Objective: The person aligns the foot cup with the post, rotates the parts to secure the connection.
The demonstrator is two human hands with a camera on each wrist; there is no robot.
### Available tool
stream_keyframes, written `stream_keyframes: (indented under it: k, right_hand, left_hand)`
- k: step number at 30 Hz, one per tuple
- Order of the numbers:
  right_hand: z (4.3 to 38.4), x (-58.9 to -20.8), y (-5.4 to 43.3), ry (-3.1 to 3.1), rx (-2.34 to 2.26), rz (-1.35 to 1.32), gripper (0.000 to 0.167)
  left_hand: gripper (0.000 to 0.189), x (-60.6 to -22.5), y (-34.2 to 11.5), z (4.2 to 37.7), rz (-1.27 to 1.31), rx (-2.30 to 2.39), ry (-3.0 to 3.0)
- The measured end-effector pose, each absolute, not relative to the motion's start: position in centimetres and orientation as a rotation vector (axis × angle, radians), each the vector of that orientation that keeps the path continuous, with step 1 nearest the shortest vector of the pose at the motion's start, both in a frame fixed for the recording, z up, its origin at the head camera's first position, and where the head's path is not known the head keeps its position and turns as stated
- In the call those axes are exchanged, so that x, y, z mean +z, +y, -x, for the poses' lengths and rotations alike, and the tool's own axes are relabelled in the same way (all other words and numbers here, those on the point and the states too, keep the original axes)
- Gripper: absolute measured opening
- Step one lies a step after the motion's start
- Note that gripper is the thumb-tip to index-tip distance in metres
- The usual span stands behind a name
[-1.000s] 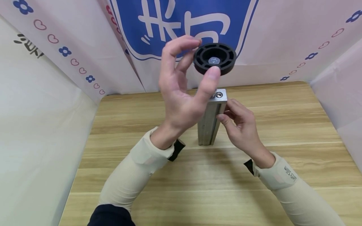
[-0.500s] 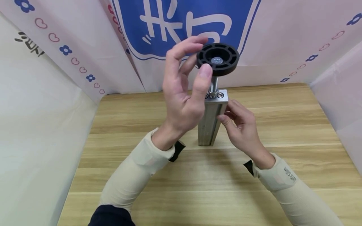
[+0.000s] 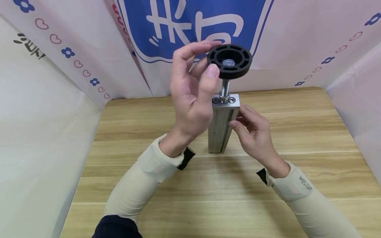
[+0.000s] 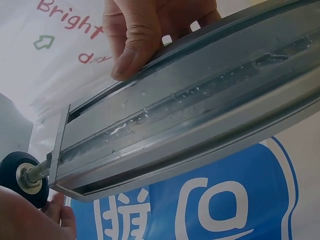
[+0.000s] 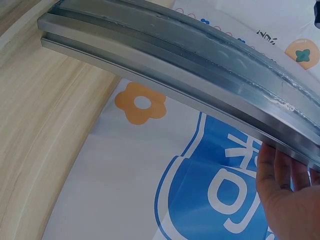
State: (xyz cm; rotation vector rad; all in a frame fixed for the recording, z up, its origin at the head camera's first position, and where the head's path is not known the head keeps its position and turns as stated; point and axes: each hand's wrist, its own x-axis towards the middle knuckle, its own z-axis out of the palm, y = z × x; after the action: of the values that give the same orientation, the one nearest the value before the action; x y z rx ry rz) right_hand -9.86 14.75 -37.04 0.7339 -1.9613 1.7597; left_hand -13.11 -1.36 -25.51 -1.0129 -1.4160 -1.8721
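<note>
1. Curling round the left side of a black foot, the left hand is pinching the rim, thumb in front and fingers behind; how firmly the thumb is pressing is hard to tell.
2. The right hand is gripping the upper part of a metal bar, its thumb resting at the right edge and its fingers reaching beyond.
3. The foot is sitting atop a threaded stem, which is rising past a nut at the bar's top end, between a left screw and a right screw.
4. The bar is standing upright on a wooden table.
5. If the foot is being turned, good handling is probably calling for a steady right hand, small even turns at the rim and a straight stem; pushing sideways could be tipping the bar.
6. Compared with a second ago, the left thumb is lying farther left, at the rim's edge; stem, nut and left screw are now showing, while the right hand and bar are staying put.
</note>
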Motion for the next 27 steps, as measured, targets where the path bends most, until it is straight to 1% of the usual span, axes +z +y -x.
stream_keyframes:
  k: [8, 15, 22, 27]
  right_hand:
    - [9.82, -37.07, 14.81, -1.984, 1.747, -0.716, 0.038]
    - [9.8, -37.09, 14.83, -1.98, 1.754, -0.715, 0.04]
    - [9.8, -37.16, 14.79, -1.971, 1.766, -0.721, 0.038]
    - [9.88, -37.27, 14.73, -1.938, 1.782, -0.738, 0.043]
  left_hand:
    - [0.029, -25.19, -1.72, 13.26, 0.98, -1.866, -1.442]
    - [0.027, -25.32, -1.8, 13.2, 0.963, -1.795, -1.466]
    - [0.031, -25.57, -1.82, 13.09, 0.938, -1.685, -1.492]
    - [0.043, -25.11, -1.54, 12.95, 0.931, -1.613, -1.53]
